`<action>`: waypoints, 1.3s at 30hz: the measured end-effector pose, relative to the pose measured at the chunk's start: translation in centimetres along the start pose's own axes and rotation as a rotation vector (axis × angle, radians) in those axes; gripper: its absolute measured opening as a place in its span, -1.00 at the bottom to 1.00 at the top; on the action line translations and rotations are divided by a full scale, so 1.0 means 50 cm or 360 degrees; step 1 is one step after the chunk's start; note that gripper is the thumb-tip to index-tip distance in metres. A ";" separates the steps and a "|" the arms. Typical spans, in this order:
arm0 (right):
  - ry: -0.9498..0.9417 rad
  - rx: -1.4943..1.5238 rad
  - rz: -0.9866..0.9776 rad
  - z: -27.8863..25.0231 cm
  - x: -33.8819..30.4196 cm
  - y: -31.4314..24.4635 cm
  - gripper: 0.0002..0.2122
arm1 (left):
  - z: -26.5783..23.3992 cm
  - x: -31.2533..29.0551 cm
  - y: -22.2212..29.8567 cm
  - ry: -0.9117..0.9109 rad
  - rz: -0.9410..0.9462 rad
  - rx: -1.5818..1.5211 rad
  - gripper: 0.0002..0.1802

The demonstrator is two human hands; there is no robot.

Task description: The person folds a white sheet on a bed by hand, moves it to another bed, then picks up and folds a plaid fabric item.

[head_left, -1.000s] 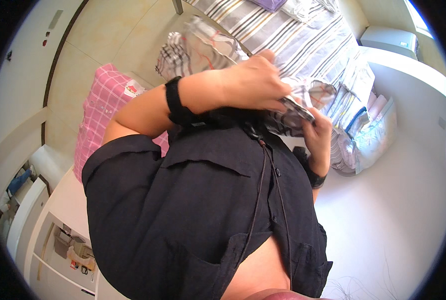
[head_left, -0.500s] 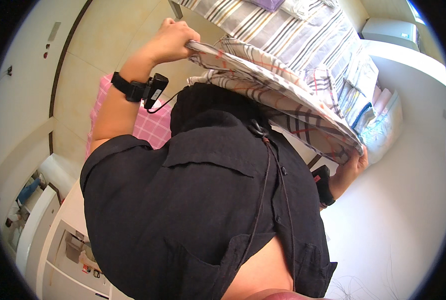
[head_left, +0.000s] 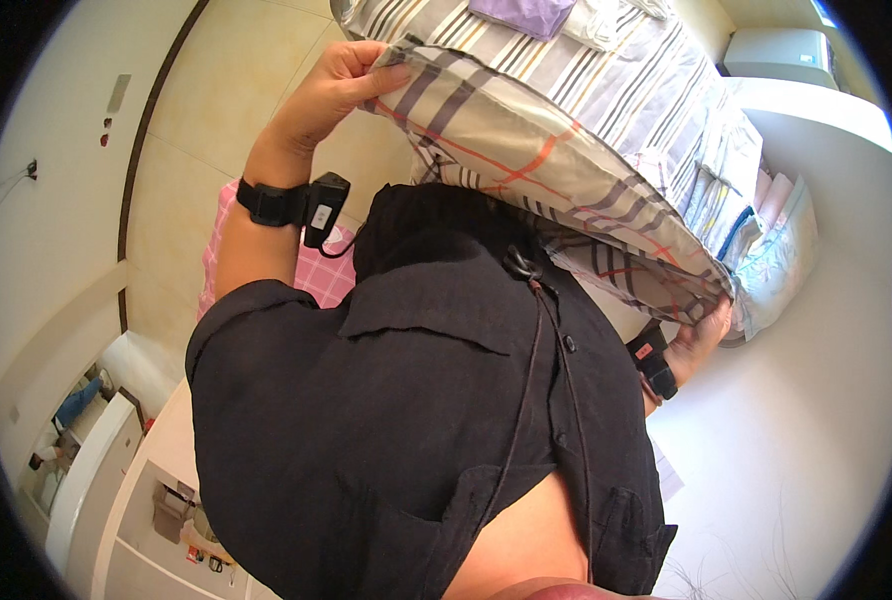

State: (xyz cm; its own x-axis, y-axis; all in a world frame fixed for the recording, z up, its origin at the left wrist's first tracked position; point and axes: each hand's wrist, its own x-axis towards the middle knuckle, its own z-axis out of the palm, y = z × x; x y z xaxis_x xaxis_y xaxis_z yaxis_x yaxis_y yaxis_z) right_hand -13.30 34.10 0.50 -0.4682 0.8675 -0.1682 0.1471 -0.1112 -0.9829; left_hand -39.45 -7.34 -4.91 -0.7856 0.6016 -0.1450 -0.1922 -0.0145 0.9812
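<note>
A beige plaid cloth (head_left: 556, 160) with dark and red lines stretches between my two hands, in front of my body. My left hand (head_left: 351, 85) pinches its upper left corner between thumb and fingers. At the lower right corner, my right hand (head_left: 704, 330) is closed on the cloth's edge, with part of the fingers hidden behind it. The cloth hangs in folds, and lower layers show below its top edge. Whether it is a pillowcase or a single sheet I cannot tell.
Beyond the cloth is a bed with a striped cover (head_left: 446, 28), bearing a purple folded item (head_left: 528, 14) and a white one (head_left: 594, 25). Folded textiles (head_left: 711, 205) and a clear plastic bag (head_left: 776, 265) lie at the right. A pink checked cover (head_left: 321, 278) is behind my left arm.
The cloth's upper left edge has been raised and turned, so more of its broad plaid face shows. Both hands keep their hold, the left slightly to the right of before.
</note>
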 end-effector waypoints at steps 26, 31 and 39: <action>-0.0727 0.0757 0.0212 0.318 -0.138 -0.034 -0.79 | 0.357 0.077 0.022 -0.0415 -0.0114 -0.0142 -0.81; -0.0862 0.0520 0.0132 0.310 -0.150 -0.022 -0.66 | 0.355 0.064 0.031 -0.0295 -0.0110 -0.0336 -0.81; -0.0964 0.0155 -0.0246 0.303 -0.158 -0.007 -0.73 | 0.336 0.056 0.027 -0.0551 0.0024 -0.0119 -0.81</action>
State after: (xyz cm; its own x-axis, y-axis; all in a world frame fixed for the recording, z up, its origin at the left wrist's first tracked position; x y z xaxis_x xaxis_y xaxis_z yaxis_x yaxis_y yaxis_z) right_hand -22.85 19.93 1.04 -0.8920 0.4519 -0.0086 -0.0285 -0.0751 -0.9968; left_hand -32.04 7.72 -1.84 -0.5454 0.8356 -0.0660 -0.2347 -0.0766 0.9691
